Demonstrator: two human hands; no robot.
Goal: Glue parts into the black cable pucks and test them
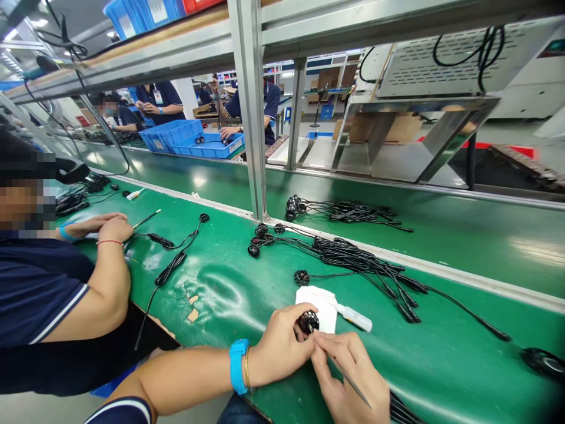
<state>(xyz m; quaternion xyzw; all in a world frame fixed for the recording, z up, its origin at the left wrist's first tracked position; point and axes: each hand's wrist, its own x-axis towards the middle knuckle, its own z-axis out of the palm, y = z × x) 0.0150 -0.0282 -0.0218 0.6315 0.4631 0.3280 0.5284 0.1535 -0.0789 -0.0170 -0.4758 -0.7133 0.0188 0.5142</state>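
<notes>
My left hand [282,347], with a blue wristband, is closed round a small round black motor [308,321] held over a white paper sheet [321,305] on the green bench. My right hand [348,374] pinches a thin metal stick [348,380] whose tip touches the motor. A small white glue bottle [355,318] lies just beyond my hands. Another small motor [302,277] with its black wire lies behind the paper.
A bundle of wired motors [348,256] lies on the bench, another bundle [339,209] on the green conveyor belt [463,235]. A steel post [252,118] stands ahead. A co-worker's arm [101,271] rests at left beside loose cables [170,268]. Blue bins [194,138] and other people sit beyond.
</notes>
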